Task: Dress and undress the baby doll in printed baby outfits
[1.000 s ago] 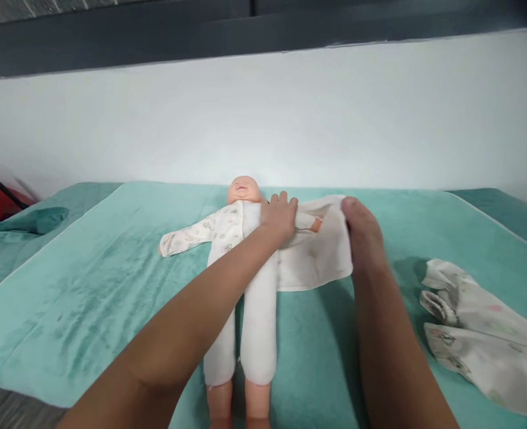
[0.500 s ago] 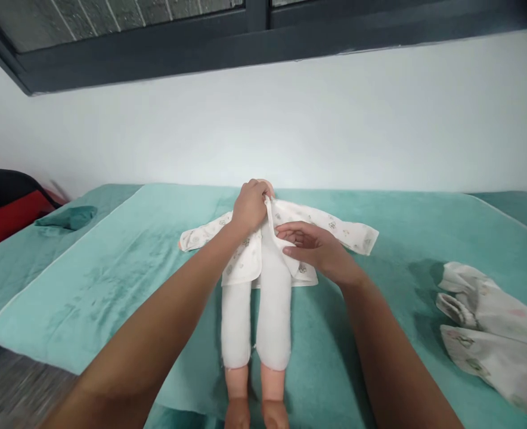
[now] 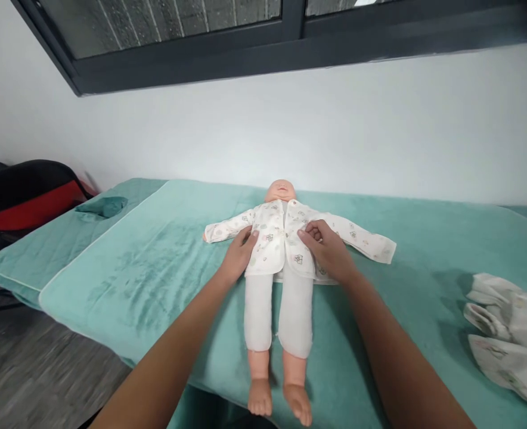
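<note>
A baby doll (image 3: 282, 189) lies on its back with its head toward the wall and its feet toward me. It wears a white printed baby jacket (image 3: 270, 238) over a white cloth body. The jacket's two front edges meet at the chest and part lower down. At the jacket's left side, my left hand (image 3: 239, 255) has thumb and forefinger closed on the cloth, its other fingers hidden. My right hand (image 3: 328, 247) is curled over the right front panel, thumb and forefinger pinched at the fabric. One sleeve (image 3: 371, 245) stretches out flat to the right.
Crumpled white printed clothing (image 3: 509, 339) lies on the teal mattress (image 3: 124, 274) at the right. A small teal cushion (image 3: 102, 207) and a black and red seat (image 3: 31, 199) are at the left. Behind stands a white wall (image 3: 245, 131) under a dark window frame (image 3: 201, 59).
My left hand has come down from the doll's neck to the jacket's side, uncovering the head. The right front panel, folded back before, now lies over the chest. The view has shifted left.
</note>
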Demonstrator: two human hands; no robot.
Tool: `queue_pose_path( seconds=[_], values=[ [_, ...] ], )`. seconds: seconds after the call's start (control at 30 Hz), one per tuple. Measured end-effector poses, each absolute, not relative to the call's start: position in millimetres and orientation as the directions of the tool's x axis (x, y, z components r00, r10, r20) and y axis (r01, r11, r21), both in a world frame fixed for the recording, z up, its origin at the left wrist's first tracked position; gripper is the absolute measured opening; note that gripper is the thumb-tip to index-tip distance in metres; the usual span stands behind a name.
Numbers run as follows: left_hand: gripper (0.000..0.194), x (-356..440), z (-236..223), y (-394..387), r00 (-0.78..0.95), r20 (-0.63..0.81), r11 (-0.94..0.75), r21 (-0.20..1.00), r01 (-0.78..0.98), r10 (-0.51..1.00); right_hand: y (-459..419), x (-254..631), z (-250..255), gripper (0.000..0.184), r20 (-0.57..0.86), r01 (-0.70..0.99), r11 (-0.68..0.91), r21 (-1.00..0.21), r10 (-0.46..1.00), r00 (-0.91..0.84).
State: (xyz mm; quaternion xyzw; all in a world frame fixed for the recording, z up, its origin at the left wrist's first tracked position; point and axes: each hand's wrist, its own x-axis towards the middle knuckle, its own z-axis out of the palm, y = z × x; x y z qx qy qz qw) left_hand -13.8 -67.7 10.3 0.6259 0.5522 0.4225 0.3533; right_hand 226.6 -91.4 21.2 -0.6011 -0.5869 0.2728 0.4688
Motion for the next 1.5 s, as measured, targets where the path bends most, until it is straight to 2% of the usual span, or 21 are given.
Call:
queue_pose_path(
  seconds=[0.1,0.23,0.3,0.43,0.5,0.6,0.7,0.77,0.9,0.97,1.1,1.17,1.23,1.3,1.4,1.5],
  values=[
    [0.044,-1.3,15.2,-64.3,0.084,0.128,-0.145,0.959,0.242,0.988,-88.8,213.4,15.4,0.03,0.3,0.416,0.232,-0.879,0.948,0.104],
    [0.042,17.6,20.9,-52.4,0.026,0.089,-0.091,0.992,0.09,0.996,-83.5,214.4,11.8,0.043,0.313,0.363,0.249,-0.898,0.941,0.129],
    [0.043,23.2,21.4,-46.8,-0.004,0.068,-0.067,0.996,0.057,0.998,-81.4,218.0,12.2,0.048,0.325,0.354,0.278,-0.893,0.942,0.079],
    [0.05,25.2,19.2,-43.0,-0.025,0.03,-0.03,0.999,0.023,0.999,-82.2,213.6,13.6,0.058,0.38,0.449,0.379,-0.809,0.92,-0.092],
    [0.053,23.5,17.1,-44.4,-0.009,0.02,-0.02,0.999,-0.034,1.0,-85.0,206.4,12.3,0.061,0.423,0.542,0.393,-0.743,0.903,-0.075],
    [0.056,20.0,13.7,-48.0,0.032,0.02,-0.016,0.994,-0.112,0.999,-90.9,198.7,8.9,0.05,0.529,0.697,0.335,-0.634,0.845,0.075],
    [0.054,17.3,11.2,-51.3,0.035,0.02,-0.015,0.993,-0.119,0.999,-94.6,200.1,8.1,0.028,0.567,0.78,0.256,-0.571,0.81,0.149],
    [0.052,16.1,9.5,-52.5,0.017,0.022,-0.02,0.995,-0.093,1.0,-93.9,202.7,10.9,0.02,0.554,0.775,0.232,-0.588,0.814,0.176],
    [0.047,15.0,2.3,-52.9,-0.012,0.043,-0.043,0.999,-0.006,0.999,-88.6,197.9,26.3,0.02,0.517,0.7,0.183,-0.69,0.802,0.3],
    [0.048,14.4,-2.8,-53.0,-0.003,0.05,-0.05,0.999,-0.013,0.999,-88.9,190.2,37.1,0.021,0.504,0.669,0.202,-0.715,0.812,0.294],
    [0.055,12.1,-8.8,-53.8,0.079,0.011,0.004,0.982,-0.187,0.997,-96.4,180.0,53.8,0.026,0.404,0.629,0.253,-0.735,0.909,0.107],
    [0.056,10.0,-8.9,-54.5,0.132,-0.013,0.049,0.96,-0.276,0.991,-94.7,182.3,57.9,0.031,0.378,0.624,0.199,-0.756,0.91,0.169],
    [0.056,7.7,-8.2,-55.3,0.171,-0.017,0.073,0.942,-0.327,0.985,-83.4,187.8,60.9,0.03,0.428,0.662,0.152,-0.734,0.861,0.276],
    [0.056,5.9,-7.7,-56.2,0.195,-0.013,0.081,0.936,-0.342,0.981,-63.5,192.3,64.0,0.032,0.456,0.738,0.096,-0.668,0.837,0.304],
    [0.056,5.1,-7.8,-58.2,0.193,-0.007,0.062,0.957,-0.282,0.981,-30.4,191.2,68.3,0.047,0.284,0.804,-0.062,-0.592,0.917,0.28],
    [0.055,5.9,-7.1,-60.0,0.128,-0.015,0.035,0.987,-0.155,0.992,-10.8,182.8,68.6,0.05,0.156,0.831,-0.135,-0.54,0.954,0.256]
  ],
)
